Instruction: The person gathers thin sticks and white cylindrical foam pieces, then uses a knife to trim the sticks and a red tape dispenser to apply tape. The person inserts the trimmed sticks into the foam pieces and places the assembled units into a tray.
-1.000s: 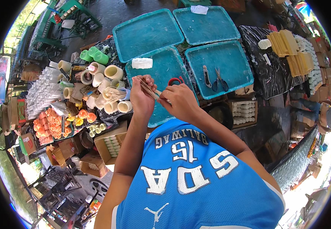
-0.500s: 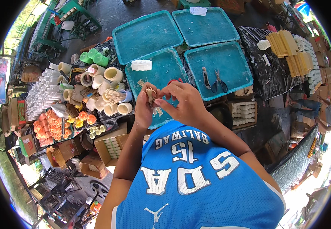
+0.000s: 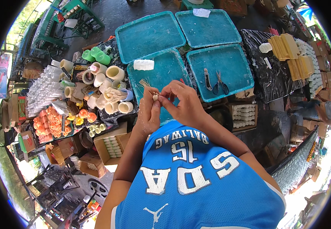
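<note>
A small bundle of pale strings (image 3: 155, 97) is gripped in my left hand (image 3: 149, 110), its thumb lying along the bundle. Loose string ends (image 3: 144, 83) stick out beyond that hand's fingers. My right hand (image 3: 183, 101) meets it from the right, thumb and forefinger pinched at the bundle's near end. Both hands hover over the near edge of a teal tray (image 3: 135, 76). A white block-shaped piece (image 3: 143, 65) rests in this tray. Behind my right hand a bit of something red shows, mostly hidden.
Scissors (image 3: 221, 84) and a cutter knife (image 3: 207, 78) lie in the right tray (image 3: 234, 57). Pale hollow cylinders (image 3: 115, 72), orange pieces (image 3: 51, 124) and a blue cup of strings (image 3: 126, 95) crowd the left. Yellow sheets (image 3: 283, 46) are stacked at right.
My left hand has turned, bringing its thumb up along the bundle. The right fingers have closed in on the bundle's end. The view has shifted slightly.
</note>
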Demonstrator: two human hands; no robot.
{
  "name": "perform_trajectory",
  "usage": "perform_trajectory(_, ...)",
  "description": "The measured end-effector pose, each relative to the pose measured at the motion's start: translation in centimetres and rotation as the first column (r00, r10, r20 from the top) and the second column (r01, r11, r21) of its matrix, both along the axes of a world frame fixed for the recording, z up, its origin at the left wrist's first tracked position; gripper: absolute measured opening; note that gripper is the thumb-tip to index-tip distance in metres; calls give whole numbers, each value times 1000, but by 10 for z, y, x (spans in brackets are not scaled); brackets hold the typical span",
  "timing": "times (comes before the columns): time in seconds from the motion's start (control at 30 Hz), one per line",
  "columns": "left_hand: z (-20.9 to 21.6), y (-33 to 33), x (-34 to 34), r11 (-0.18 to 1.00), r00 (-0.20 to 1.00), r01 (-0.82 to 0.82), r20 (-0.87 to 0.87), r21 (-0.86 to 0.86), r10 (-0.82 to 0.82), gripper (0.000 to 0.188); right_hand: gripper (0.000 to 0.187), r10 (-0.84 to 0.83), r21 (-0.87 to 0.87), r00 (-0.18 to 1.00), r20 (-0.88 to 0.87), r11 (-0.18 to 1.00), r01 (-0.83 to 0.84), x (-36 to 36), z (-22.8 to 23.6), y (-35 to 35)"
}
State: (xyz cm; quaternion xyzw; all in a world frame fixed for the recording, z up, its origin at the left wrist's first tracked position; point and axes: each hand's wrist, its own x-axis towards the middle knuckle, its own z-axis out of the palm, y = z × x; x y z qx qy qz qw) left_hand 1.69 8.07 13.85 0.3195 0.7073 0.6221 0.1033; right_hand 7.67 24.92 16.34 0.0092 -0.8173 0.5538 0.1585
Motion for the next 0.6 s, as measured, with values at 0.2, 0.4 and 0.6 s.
perform_trajectory(0.2,-3,-8,-2,996,999,46,19,-80,-45,18,13,87,-114,995,46,990,-81,1,-7,3)
perform_trajectory(0.4,0,-5,-2,998,975,61,211,18,-63,13,16,111,-129,994,-13,985,-111,4,-4,9)
perform_trajectory(0.6,-8,-13,-7,982,963,183,196,37,-187,25,22,70,-163,995,-74,983,-81,4,-16,10)
